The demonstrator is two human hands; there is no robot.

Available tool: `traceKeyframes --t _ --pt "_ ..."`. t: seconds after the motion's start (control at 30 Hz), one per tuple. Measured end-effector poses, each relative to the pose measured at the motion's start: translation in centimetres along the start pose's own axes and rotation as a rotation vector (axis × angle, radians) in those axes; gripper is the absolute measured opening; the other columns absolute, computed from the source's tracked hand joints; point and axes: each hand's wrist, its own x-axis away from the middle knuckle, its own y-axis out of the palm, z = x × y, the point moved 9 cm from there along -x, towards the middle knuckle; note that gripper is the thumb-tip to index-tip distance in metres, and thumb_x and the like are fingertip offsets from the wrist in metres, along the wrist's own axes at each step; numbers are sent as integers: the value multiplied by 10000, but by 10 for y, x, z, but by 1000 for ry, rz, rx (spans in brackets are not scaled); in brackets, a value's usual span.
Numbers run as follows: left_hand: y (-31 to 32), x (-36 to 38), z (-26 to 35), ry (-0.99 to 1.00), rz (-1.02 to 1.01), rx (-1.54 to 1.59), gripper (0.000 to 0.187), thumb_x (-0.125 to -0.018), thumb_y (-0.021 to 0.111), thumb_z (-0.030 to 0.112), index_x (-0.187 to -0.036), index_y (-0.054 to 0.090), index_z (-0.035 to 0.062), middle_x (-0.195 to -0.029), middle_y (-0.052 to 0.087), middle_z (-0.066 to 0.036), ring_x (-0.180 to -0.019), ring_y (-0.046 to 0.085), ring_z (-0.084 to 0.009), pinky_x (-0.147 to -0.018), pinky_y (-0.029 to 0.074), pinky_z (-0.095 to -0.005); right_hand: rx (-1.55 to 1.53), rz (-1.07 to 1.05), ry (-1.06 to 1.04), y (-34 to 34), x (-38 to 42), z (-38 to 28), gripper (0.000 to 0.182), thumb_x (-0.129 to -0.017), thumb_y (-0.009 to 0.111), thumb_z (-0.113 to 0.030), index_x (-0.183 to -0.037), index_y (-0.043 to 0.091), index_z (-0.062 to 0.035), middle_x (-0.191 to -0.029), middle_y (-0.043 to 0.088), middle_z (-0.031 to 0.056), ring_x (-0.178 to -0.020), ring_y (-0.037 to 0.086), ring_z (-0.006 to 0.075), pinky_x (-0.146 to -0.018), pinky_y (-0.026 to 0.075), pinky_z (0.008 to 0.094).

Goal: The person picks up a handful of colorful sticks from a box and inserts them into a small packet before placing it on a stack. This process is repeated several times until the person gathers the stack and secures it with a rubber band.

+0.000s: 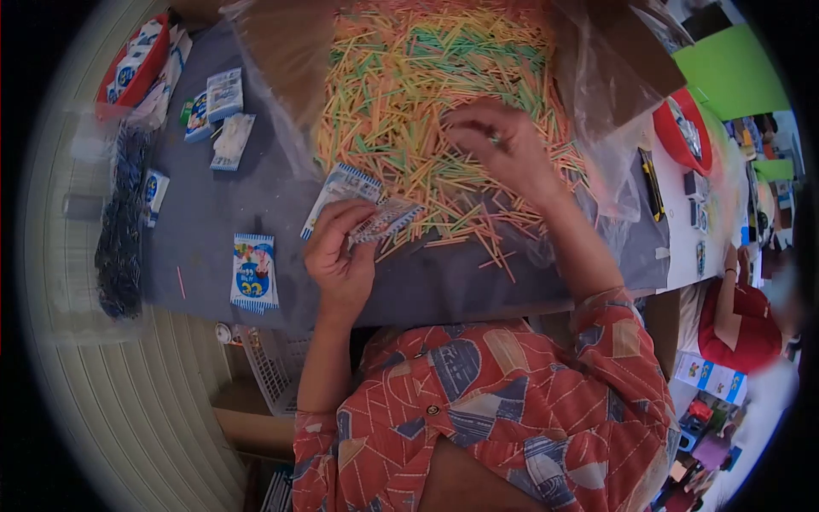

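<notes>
My left hand [341, 252] pinches a small, crinkled clear-and-printed packet [388, 219] at the near edge of a big pile of thin pastel sticks [384, 128]. Right behind its fingers, overlapping the held packet, is a blue-and-white striped packet [345, 188]. Over the pile hovers my right hand [512, 145], a little blurred, its fingers loosely bent and the thumb apart from them. Sticks in yellow, green, orange and pink show through the gap. On the table to the left lies a white-and-blue packet [254, 271] with a printed figure.
Clear plastic sheeting [601, 128] lines the box around the pile. More packets [225, 94] lie at the left, near a red basket [136, 64]. Another red basket [682, 132] and a yellow-and-black cutter [651, 183] are at the right. A person in red [742, 320] sits beyond.
</notes>
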Motion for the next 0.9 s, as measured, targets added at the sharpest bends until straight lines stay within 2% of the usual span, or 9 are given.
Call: traceKeyframes --t 0.03,0.1,0.23,0.33,0.5,0.63,0.8,0.83,0.9 --pt "-10 1 11 77 9 -65 313 -718 608 -129 -1017 676 -62 -1039 660 -150 -975 639 -240 -879 504 -332 221 -6 103 -12 1 25 213 -877 622 -194 -931 676 5 -863 673 185 -837 668 348 -768 525 426" --pt "-24 5 10 101 41 -100 336 -688 585 -122 -1006 679 -63 -1036 661 -157 -966 642 -250 -885 502 -335 733 -205 219 -13 10 56 167 -826 640 -164 -870 658 -4 -865 666 217 -842 662 388 -757 525 467" --pt "-28 6 12 168 81 -81 356 -660 558 -110 -988 686 -62 -1027 666 -163 -958 654 -266 -881 503 -345 758 -210 256 1 21 77 131 -806 628 -139 -836 638 -12 -883 670 213 -873 669 384 -766 523 483" --pt "-29 8 5 94 106 -27 354 -666 570 -96 -997 689 -53 -1032 670 -157 -965 659 -262 -882 503 -345 858 -221 219 7 17 82 98 -795 607 -98 -845 634 -18 -866 669 208 -871 667 386 -766 525 482" --pt "-36 13 -1 43 138 22 368 -663 576 -110 -1005 692 -42 -1037 673 -150 -966 662 -250 -889 501 -335 648 -42 32 1 9 59 82 -810 603 -71 -872 626 -22 -836 672 187 -809 660 398 -724 522 473" --pt "-36 14 -3 23 138 7 361 -663 615 -114 -1009 691 -43 -1039 674 -145 -963 663 -243 -892 501 -335 483 21 85 -11 12 48 86 -812 610 -54 -891 626 -23 -807 667 182 -748 660 379 -670 515 437" --pt "-33 16 -1 43 121 28 363 -663 628 -126 -1011 690 -46 -1037 674 -143 -964 661 -236 -879 506 -324 289 -13 179 -1 17 64 192 -785 611 14 -971 647 -14 -739 637 145 -618 620 237 -608 486 347" --pt "-33 17 -1 30 127 43 366 -662 622 -134 -1011 689 -47 -1031 674 -144 -964 661 -234 -872 507 -320 287 -16 175 2 18 66 192 -785 611 14 -971 647 -14 -739 637 145 -618 620 237 -608 486 347" --pt "-35 18 2 52 111 27 362 -672 642 -153 -1017 678 -50 -1059 660 -150 -988 648 -234 -883 510 -325 -59 21 328 5 24 81 291 -776 606 33 -1060 660 -4 -801 654 131 -633 604 201 -624 483 323"
